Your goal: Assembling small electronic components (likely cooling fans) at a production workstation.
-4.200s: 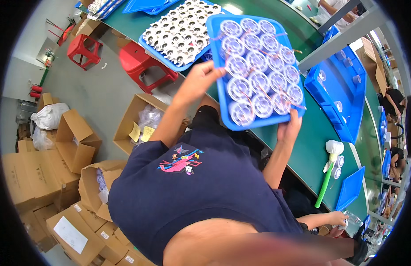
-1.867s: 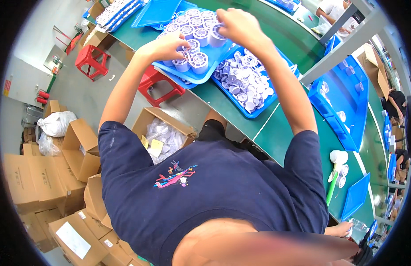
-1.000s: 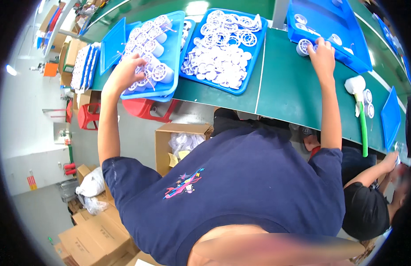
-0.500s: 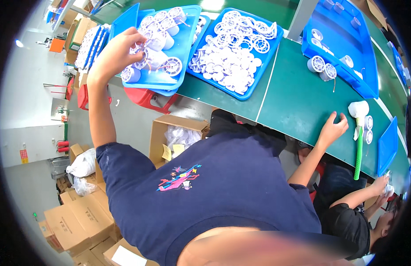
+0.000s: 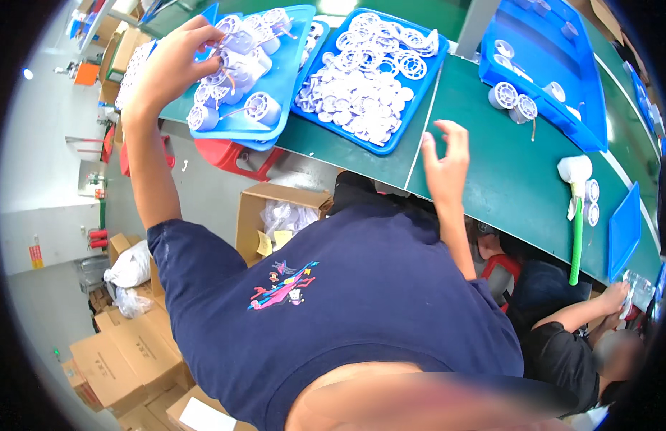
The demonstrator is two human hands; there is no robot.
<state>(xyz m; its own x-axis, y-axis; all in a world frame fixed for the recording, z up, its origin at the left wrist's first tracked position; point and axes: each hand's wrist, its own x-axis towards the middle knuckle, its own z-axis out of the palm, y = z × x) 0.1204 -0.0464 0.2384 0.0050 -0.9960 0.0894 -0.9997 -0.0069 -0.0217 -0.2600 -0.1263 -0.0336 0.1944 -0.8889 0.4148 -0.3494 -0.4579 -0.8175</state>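
At the upper left, my left hand [image 5: 171, 68] reaches over a blue tray [image 5: 293, 86] of white plastic cylindrical housings. Its fingers and thumb curl around the edge of one white cylindrical housing [image 5: 236, 43]; its fingertips are partly hidden among the parts. Another housing [image 5: 263, 108] lies at the tray's near right corner, a thin brown wire at its end. My right hand [image 5: 448, 161] is raised over the green table's front edge, fingers apart and holding nothing. It is nearest to a second blue tray [image 5: 382, 149] with white rings [image 5: 412, 65] and small white caps [image 5: 372, 118].
A large blue bin [image 5: 591, 93] stands at the right, two white housings [image 5: 512, 100] beside it. A green-handled tool with a white-wrapped head [image 5: 576, 172] lies further right. A co-worker's hands [image 5: 617, 302] work at the far right. Cardboard boxes [image 5: 131, 352] are on the floor.
My right hand has moved left along the table's front edge, towards the tray of rings and caps. The left hand has shifted slightly up and left, staying at the housings.
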